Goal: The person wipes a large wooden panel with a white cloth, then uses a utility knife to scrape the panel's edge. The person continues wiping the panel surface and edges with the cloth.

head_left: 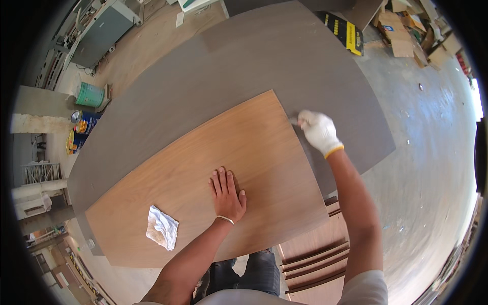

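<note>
My bare left hand [227,197] lies flat on a light brown wood-grain panel [244,137], its fingers stretched out and a pale band round the wrist. In a white knitted glove with a yellow cuff, my right hand [318,131] is closed at the panel's right edge. A small thin thing sticks out from its fingers toward that edge, too blurred to name. Left of my left hand, a crumpled white cloth [162,229] with a brownish stain rests on the panel. Beneath the panel is a larger grey board [229,56], which reaches out beyond it on the far side.
Dark-edged boards [315,264] lie below, between the panel and my right arm. A green bucket [90,94] and blue-and-yellow cans [84,124] stand on the floor at left. Flattened cardboard [399,38] is heaped at the far right, near a black-and-yellow box [348,35].
</note>
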